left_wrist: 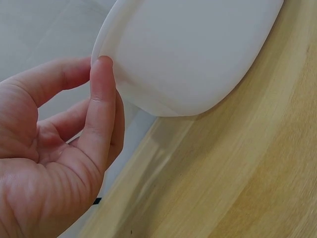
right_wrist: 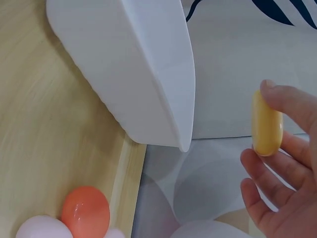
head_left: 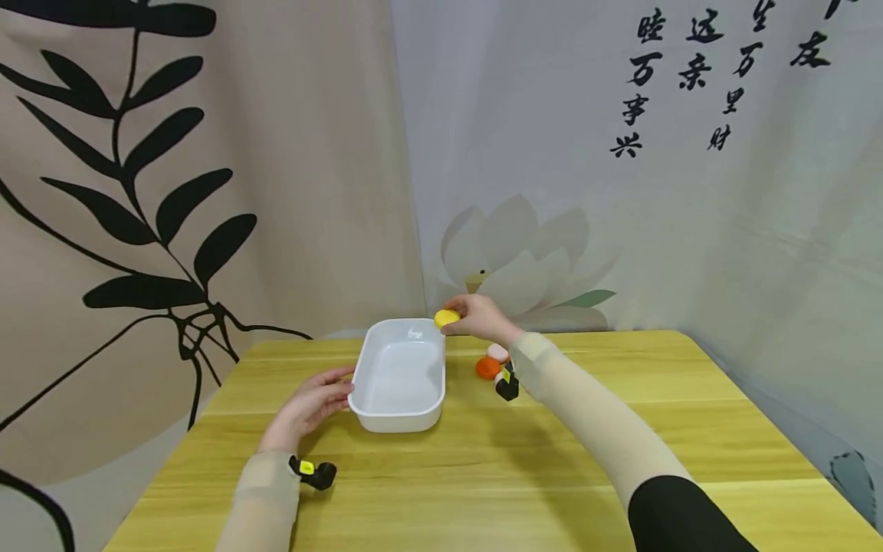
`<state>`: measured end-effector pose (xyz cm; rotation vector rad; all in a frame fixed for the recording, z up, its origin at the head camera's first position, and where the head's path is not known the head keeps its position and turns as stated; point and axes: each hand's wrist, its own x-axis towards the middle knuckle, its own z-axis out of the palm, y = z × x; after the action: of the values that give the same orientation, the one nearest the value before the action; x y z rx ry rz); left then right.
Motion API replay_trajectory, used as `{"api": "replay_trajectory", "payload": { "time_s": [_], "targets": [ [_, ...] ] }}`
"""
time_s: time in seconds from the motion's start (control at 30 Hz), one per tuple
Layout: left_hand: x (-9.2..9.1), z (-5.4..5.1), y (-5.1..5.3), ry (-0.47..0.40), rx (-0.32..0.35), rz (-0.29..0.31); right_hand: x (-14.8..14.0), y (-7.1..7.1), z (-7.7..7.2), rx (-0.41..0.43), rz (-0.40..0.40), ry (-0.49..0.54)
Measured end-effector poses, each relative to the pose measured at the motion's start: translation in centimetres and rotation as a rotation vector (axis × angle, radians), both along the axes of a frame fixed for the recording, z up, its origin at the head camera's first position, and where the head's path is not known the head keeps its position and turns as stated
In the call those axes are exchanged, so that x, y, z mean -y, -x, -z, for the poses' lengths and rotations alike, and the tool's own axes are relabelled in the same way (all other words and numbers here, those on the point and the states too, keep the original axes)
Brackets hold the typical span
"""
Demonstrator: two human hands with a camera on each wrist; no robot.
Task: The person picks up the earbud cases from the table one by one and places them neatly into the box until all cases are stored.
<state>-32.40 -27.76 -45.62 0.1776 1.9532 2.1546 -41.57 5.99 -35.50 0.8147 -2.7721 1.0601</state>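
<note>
A white, deep rectangular dish with rounded corners stands at the middle of the table's far half. My left hand holds its near left side, with fingertips and thumb at the rim in the left wrist view. Above the dish's far right corner, my right hand pinches a small yellow rounded disc between thumb and fingertips. Seen edge-on in the right wrist view, the disc is thick and glossy, apart from the dish. An orange rounded piece lies on the table right of the dish, beside a pale pink piece.
The wooden table ends just behind the dish, where a printed curtain hangs. A small black wrist camera on the right sleeve partly covers a whitish piece near the orange one. Another black camera sits on the left wrist.
</note>
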Motion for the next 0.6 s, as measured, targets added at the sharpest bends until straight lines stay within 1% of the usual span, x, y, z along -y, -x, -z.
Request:
{"api": "replay_trajectory", "payload": {
  "time_s": [0.13,0.33,0.6],
  "targets": [
    [-0.2,0.0,0.0,0.004,0.002,-0.003,0.2,0.3,0.0,-0.001,0.021,0.000],
    [-0.3,0.1,0.2,0.011,0.029,-0.024,0.7,0.6,-0.1,0.039,0.045,0.008],
    [-0.3,0.1,0.1,0.028,0.027,-0.023,1.2,1.0,-0.2,0.072,0.067,0.026]
  ]
}}
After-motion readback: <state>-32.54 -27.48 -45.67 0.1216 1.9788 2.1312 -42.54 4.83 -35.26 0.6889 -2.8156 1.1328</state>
